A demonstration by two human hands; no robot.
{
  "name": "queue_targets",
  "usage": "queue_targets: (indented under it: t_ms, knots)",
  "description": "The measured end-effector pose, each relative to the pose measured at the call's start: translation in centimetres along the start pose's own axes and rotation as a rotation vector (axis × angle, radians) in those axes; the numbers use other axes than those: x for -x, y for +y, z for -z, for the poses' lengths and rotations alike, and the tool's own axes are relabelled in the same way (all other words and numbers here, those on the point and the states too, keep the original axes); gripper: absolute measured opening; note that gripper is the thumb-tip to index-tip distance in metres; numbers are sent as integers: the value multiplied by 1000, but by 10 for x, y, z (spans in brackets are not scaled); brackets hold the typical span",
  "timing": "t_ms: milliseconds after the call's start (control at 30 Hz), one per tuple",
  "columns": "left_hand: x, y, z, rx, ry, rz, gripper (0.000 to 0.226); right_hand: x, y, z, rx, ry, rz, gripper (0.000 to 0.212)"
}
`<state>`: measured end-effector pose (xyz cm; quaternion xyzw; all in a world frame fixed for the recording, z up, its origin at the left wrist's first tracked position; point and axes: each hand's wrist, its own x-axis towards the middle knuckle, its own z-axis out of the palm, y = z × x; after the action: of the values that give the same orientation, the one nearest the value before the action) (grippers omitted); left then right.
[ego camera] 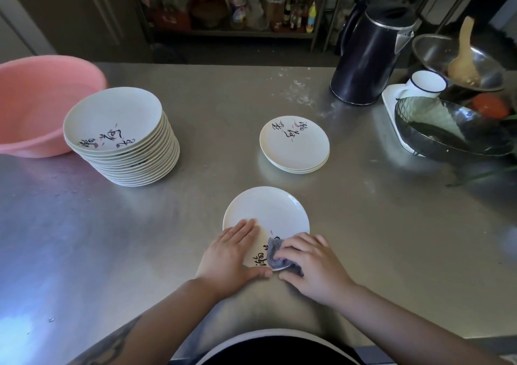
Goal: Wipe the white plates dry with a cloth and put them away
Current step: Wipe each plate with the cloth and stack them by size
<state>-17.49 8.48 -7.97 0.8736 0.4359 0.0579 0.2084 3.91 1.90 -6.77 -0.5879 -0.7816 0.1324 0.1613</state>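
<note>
Mid-wipe: the left hand (233, 255) presses flat on the plate (267, 219), nearer the person than the short stack (294, 144); the right hand (310, 264) grips the cloth (275, 255). Next, probably onto that stack.

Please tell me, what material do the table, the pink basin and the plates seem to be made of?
Table: likely stainless steel, brushed grey with soft glare.
Basin: probably plastic, matte pink with a thick rolled rim.
Plates: glazed ceramic or melamine, glossy white with printed black script; the look cannot settle which.
</note>
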Motion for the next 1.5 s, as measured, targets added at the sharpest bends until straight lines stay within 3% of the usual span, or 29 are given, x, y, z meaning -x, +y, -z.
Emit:
queue_targets:
  t_ms: [300, 467, 567, 700, 800, 933, 1167, 1367, 1500]
  knots:
    - [-2, 2, 4, 21, 17, 8, 108, -7, 0, -5, 165, 161, 247, 6]
    - [-2, 7, 35, 203, 88, 33, 118, -25, -5, 23, 123, 262, 241, 8]
    - [-5, 8, 65, 337, 149, 41, 102, -48, -12, 53, -16, 284, 185, 14]
    - [-7, 6, 100, 495, 326, 22, 66, -71, -28, 94, -382, 246, -46, 9]
    - [-8, 7, 126, 608, 473, -26, 79, -83, -42, 119, -617, 262, -108, 6]
    - [-14, 6, 150, 949, 634, -18, 87, -94, -59, 154, -945, 364, -137, 16]
    - [-18, 23, 162, 1304, 683, 1, 90, -110, -80, 181, -1424, 492, -234, 22]
    - [-13, 34, 179, 1410, 647, 46, 82, -112, -83, 181, -1367, 577, -326, 24]
    - [-14, 36, 190, 1420, 663, 14, 92, -115, -80, 178, -1262, 610, -383, 18]
